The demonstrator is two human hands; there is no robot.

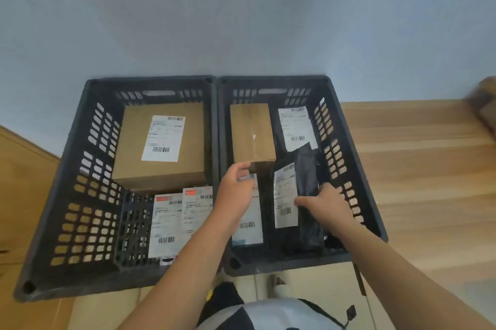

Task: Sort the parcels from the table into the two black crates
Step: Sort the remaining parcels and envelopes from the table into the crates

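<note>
The right grip point(324, 203) pinches a black bag point(308, 176), thumb on its label point(285, 203), by the right wall of the right crate point(334, 153). Judged best: lay it flat, label up, then release. The left grip point(236, 187) curls at the near edge of the small box point(252, 133); whether it holds, I cannot tell.

L hand point(236, 191), R hand point(326, 204): fingers point(302, 200) curled.

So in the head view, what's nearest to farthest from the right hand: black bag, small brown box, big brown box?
1. black bag, gripped by the right hand, right crate.
2. small brown box, right crate's far left.
3. big brown box, left crate.
</note>
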